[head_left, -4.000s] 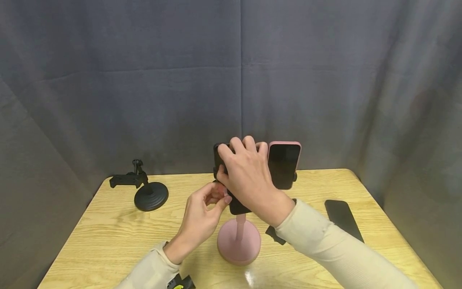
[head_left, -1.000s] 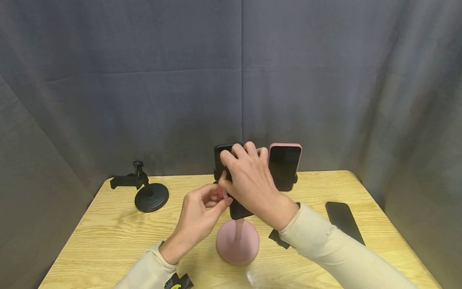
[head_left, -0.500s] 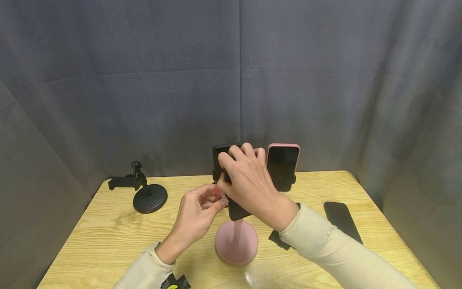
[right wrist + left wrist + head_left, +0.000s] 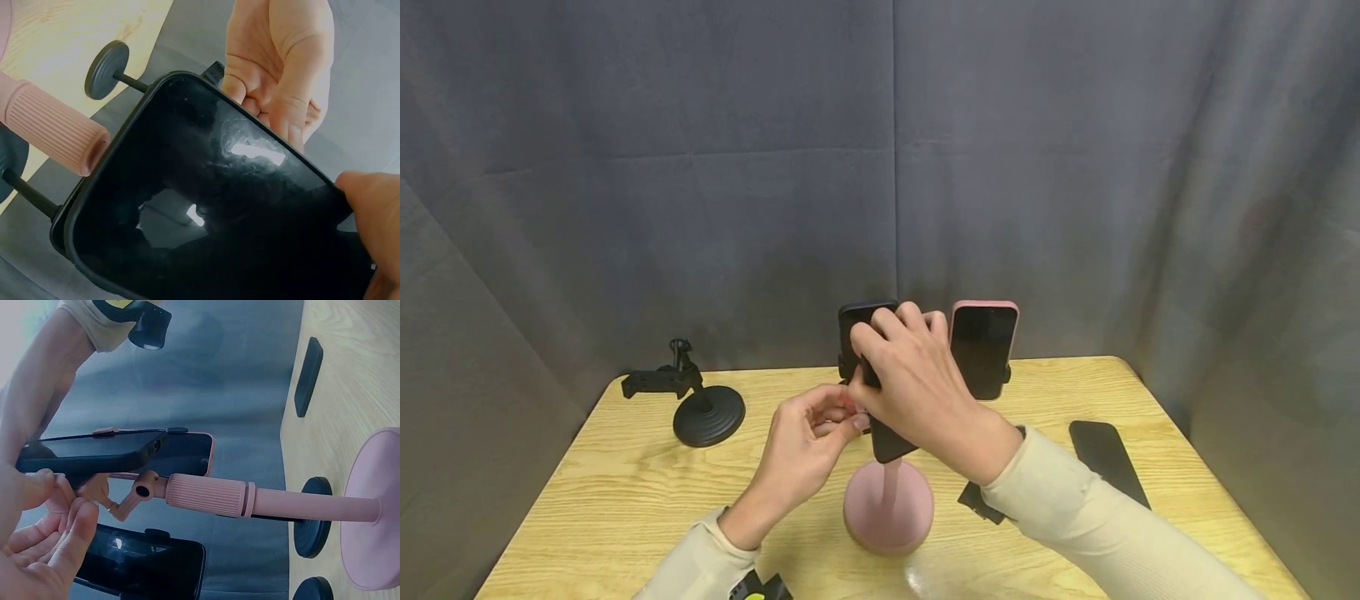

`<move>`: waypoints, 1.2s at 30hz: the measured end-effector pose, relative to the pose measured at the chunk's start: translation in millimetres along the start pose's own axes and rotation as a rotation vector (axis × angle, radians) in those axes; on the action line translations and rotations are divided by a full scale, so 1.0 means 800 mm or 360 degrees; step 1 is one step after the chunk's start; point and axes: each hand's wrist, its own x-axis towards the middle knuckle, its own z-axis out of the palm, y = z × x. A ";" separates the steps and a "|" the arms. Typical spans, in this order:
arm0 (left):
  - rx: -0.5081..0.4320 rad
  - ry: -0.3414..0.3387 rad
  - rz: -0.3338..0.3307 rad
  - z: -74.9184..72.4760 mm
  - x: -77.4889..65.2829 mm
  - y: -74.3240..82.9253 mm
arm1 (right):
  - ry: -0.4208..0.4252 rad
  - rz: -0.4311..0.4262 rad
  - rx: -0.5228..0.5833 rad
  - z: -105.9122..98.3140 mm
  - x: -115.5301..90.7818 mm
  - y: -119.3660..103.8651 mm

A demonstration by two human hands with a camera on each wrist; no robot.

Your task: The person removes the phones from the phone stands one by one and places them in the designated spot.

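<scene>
Over the pink stand (image 4: 889, 521), the right hand (image 4: 917, 379), slightly lower, grips a phone (image 4: 891, 442) — left hand (image 4: 800, 450) unclear.

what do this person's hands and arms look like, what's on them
The left hand and right hand are bare, without gloves. Long, cream sleeves reach the wrists. A black device with a yellow marking sits by each cuff.

Right hand (image 4: 913, 371) is raised, back uppermost, curled in a grip; left hand (image 4: 799, 446) sits lower, just beside it, pinching.
</scene>
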 end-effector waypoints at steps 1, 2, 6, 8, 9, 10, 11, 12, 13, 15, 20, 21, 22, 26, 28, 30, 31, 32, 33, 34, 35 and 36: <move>-0.0001 0.0000 0.0003 0.000 0.000 0.000 | 0.0005 -0.0006 0.0007 0.000 0.000 0.000; -0.0001 0.0002 0.0009 0.000 0.000 0.000 | 0.0012 -0.0013 0.0018 -0.001 -0.001 0.000; 0.0021 0.0017 0.0026 0.001 0.001 0.000 | 0.0023 -0.0048 0.0070 -0.002 -0.002 0.001; 0.0036 0.0026 0.0027 0.001 0.001 0.000 | 0.0019 -0.0064 0.0097 -0.002 -0.002 0.001; 0.0044 0.0027 0.0024 0.001 0.002 0.000 | 0.0016 -0.0071 0.0107 -0.002 -0.002 0.002; 0.0050 0.0024 0.0022 0.001 0.002 0.000 | 0.0014 -0.0077 0.0116 -0.002 -0.002 0.002; 0.0054 0.0020 0.0023 0.000 0.003 0.000 | 0.0014 -0.0080 0.0125 -0.002 -0.002 0.003; 0.0061 0.0016 0.0024 0.000 0.004 -0.001 | 0.0013 -0.0082 0.0136 -0.002 -0.003 0.004; 0.0061 0.0010 0.0025 0.000 0.005 -0.001 | 0.0013 -0.0084 0.0148 -0.002 -0.003 0.004; 0.0057 -0.0004 0.0037 -0.001 0.006 -0.002 | 0.0010 -0.0088 0.0180 -0.001 -0.003 0.005; 0.0024 -0.0036 0.0023 -0.003 0.008 -0.006 | 0.0003 -0.0103 0.0288 0.000 -0.001 0.005; 0.0018 -0.0039 0.0014 -0.003 0.008 -0.007 | 0.0004 -0.0107 0.0303 0.000 -0.001 0.005; 0.0017 -0.0043 0.0008 -0.002 0.008 -0.008 | 0.0004 -0.0112 0.0317 0.000 0.000 0.005; 0.0018 -0.0052 0.0018 -0.002 0.010 -0.010 | 0.0015 -0.0133 0.0330 0.000 0.000 0.006; 0.0031 -0.0059 0.0024 -0.002 0.010 -0.010 | 0.0019 -0.0141 0.0337 0.000 0.000 0.005; 0.0063 -0.0060 0.0014 -0.003 0.011 -0.011 | 0.0022 -0.0155 0.0349 0.000 -0.001 0.003; 0.0082 -0.0055 0.0005 -0.003 0.011 -0.011 | 0.0020 -0.0164 0.0361 0.000 0.000 0.002; 0.0102 -0.0048 -0.0003 -0.004 0.012 -0.011 | 0.0015 -0.0174 0.0374 -0.001 0.000 0.000; 0.0122 -0.0041 -0.0008 -0.005 0.012 -0.011 | 0.0010 -0.0187 0.0388 -0.001 0.001 -0.001; 0.0140 -0.0037 -0.0012 -0.005 0.012 -0.011 | 0.0006 -0.0200 0.0398 -0.002 0.002 -0.003; 0.0151 -0.0035 -0.0006 -0.006 0.013 -0.011 | 0.0001 -0.0209 0.0405 -0.003 0.003 -0.004; 0.0159 -0.0034 0.0005 -0.006 0.013 -0.011 | -0.0004 -0.0215 0.0409 -0.004 0.003 -0.005</move>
